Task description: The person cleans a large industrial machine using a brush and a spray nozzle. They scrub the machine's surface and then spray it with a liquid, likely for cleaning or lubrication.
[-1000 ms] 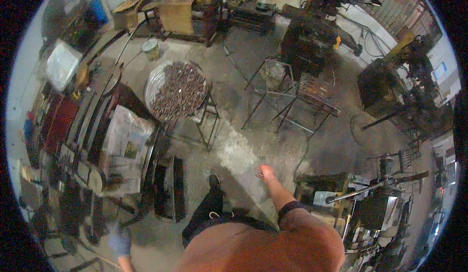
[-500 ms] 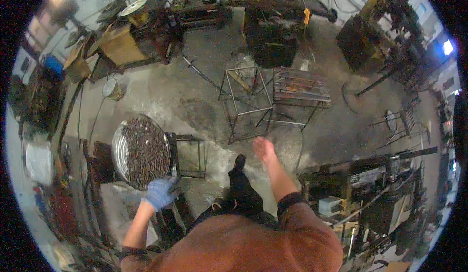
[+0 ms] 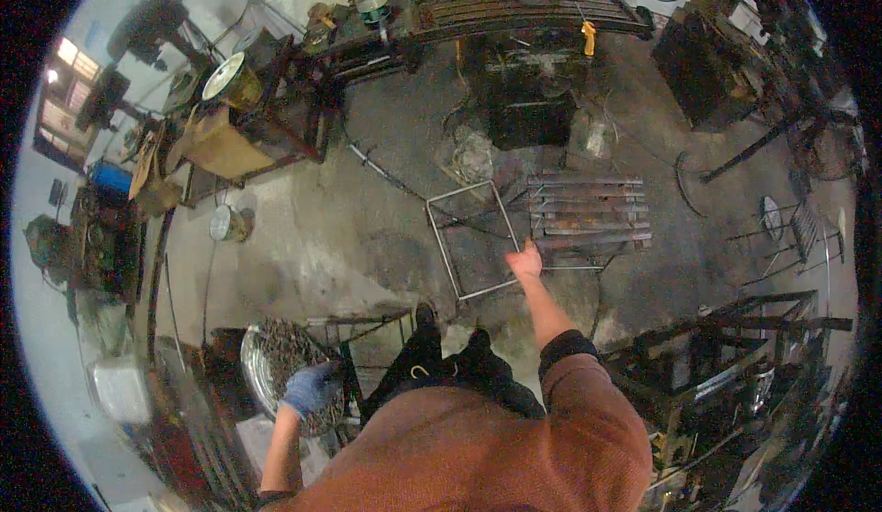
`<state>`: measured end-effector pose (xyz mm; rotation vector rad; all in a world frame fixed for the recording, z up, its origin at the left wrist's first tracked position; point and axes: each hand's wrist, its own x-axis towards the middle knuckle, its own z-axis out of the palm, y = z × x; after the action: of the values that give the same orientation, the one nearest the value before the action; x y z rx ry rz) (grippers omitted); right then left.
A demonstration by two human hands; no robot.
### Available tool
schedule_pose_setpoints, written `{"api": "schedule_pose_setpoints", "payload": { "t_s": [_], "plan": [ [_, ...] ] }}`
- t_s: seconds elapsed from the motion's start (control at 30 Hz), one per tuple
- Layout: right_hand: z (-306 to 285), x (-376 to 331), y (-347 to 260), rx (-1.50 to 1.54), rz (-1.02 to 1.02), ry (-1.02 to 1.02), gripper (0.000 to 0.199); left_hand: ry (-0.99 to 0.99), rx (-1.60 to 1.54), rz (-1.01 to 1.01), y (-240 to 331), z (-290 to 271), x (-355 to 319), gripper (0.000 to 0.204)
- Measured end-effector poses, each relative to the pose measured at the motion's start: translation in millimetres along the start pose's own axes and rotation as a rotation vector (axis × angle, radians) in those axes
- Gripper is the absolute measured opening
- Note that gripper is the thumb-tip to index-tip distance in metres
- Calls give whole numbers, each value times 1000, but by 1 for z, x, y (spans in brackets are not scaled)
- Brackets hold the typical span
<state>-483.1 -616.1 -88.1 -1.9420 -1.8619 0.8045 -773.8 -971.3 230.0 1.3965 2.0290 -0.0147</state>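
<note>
Two hands out | concrete floor (image 3: 303,236) stained | workshop cluttered | fingers' spread: cannot tell

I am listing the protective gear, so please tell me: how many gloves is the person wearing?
1. A blue glove covers the left hand, over the round pan of metal scraps. The right hand is bare, stretched toward the square metal frame.

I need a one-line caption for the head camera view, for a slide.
In a metal workshop, the gloved left hand rests over a round metal basin of dark scrap pieces while the bare right hand reaches toward a square steel frame.
</note>
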Motion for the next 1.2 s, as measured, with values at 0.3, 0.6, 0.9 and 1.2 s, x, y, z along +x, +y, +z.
{"api": "schedule_pose_setpoints", "payload": {
  "t_s": [0.3, 0.6, 0.9, 1.2],
  "plan": [
    [41, 54, 11, 136, 49, -147, 52, -282, 113, 56, -32, -60, 133, 35],
    [59, 78, -19, -113, 281, -357, 46, -250, -11, 309, -89, -128, 273, 39],
    [118, 43, 26, 75, -45, -262, 38, -174, 150, 291, -76, -147, 333, 35],
    [77, 54, -53, 295, -72, -298, 25, -371, 198, 433, -61, -125, 340, 32]
  ]
}}
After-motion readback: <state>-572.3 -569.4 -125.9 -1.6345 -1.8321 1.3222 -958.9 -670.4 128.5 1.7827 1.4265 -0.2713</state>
